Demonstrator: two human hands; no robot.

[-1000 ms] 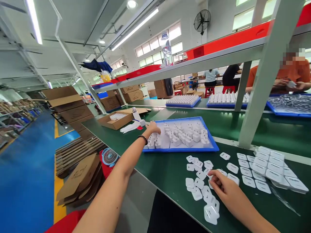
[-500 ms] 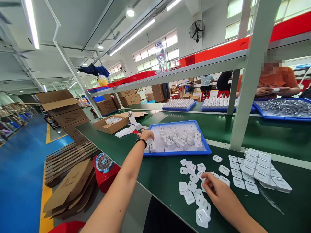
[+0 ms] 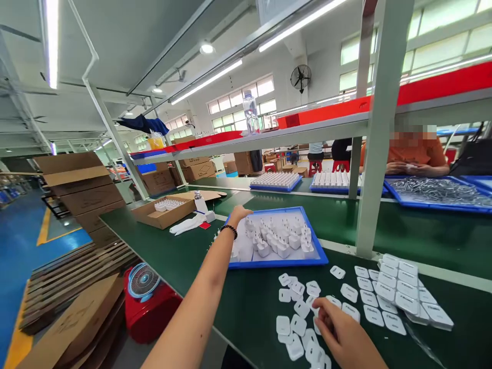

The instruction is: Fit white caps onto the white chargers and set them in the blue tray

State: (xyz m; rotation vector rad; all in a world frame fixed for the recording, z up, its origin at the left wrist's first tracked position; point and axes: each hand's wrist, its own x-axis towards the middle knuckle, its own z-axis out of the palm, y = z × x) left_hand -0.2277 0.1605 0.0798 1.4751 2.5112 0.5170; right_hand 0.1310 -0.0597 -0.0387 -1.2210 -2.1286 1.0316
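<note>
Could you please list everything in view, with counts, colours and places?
bench: one, green, in front
near tray: one, blue-rimmed, on bench
plugs: many, white, in near tray
loose plates: many, white, bench front
stacked plates: several, white, bench's right
open carton: one, brown, bench's left
cloth: one, white, beside carton
far trays: several, blue, farther back
shelf: one, pale, above bench
bottle: one, clear, on shelf
wall fan: one, black, at back
small fan: one, blue, low at left
boxes: several, brown, at left
lights: several, white, overhead
other people: three, orange, pale blue and black tops, beyond bench
left grip: one, bare, near tray's far-left corner
right grip: one, bare, at loose plates
</note>
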